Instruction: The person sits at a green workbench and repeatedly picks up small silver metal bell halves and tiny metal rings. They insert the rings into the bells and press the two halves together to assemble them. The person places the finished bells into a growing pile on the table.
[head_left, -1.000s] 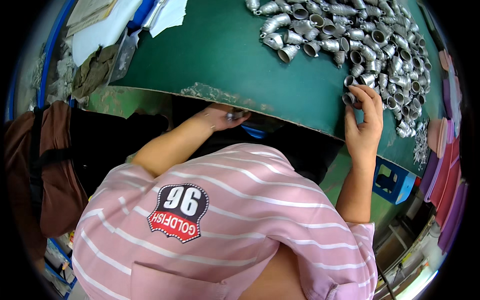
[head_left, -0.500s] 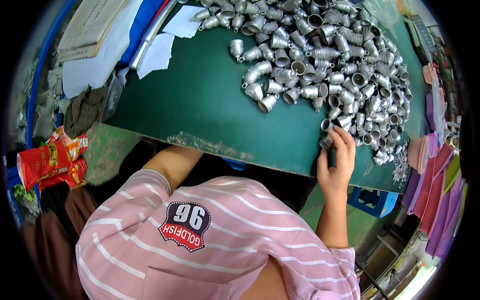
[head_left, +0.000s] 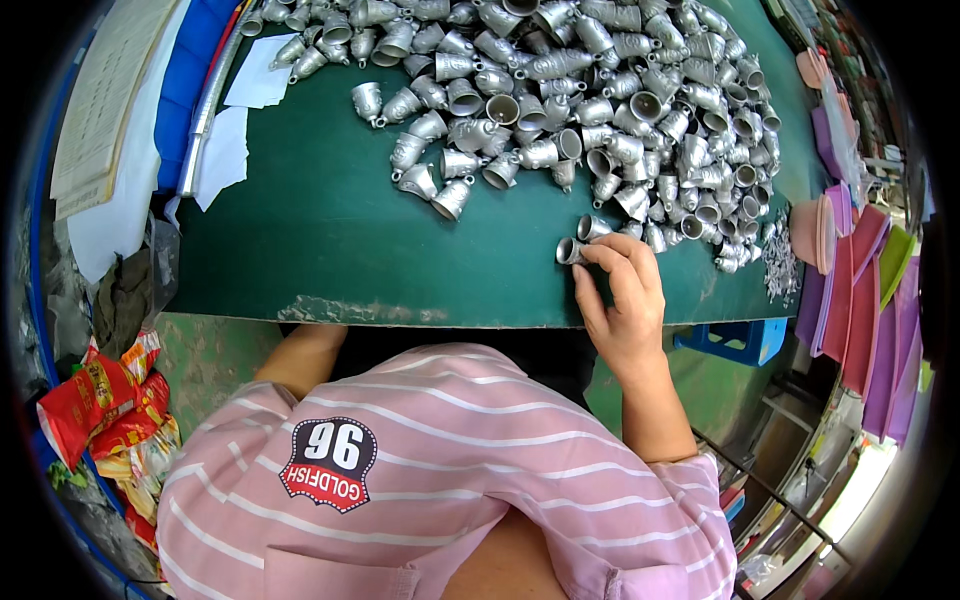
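Observation:
Small silver metal bells (head_left: 520, 110) lie heaped on the green tabletop (head_left: 330, 240). At the near edge of the heap, my right hand (head_left: 628, 300) has its thumb and index finger closed at the crown end of one bell (head_left: 570, 251). That bell's open mouth points left. Another bell (head_left: 592, 227) lies just beyond the fingertips. My left forearm (head_left: 308, 355) goes under the table's near edge, which hides the left hand.
White paper pieces (head_left: 221, 155) and a blue tray (head_left: 190, 100) are at the left. Tiny silver parts (head_left: 780, 262) lie at the right, near pink and purple bins (head_left: 850, 290). A blue stool (head_left: 735, 340) stands below the table. Red packages (head_left: 90, 405) sit at lower left.
The whole view has shifted and turned. My right hand has drawn the bell a little to the left of its neighbour, away from the heap. The left arm stays under the table.

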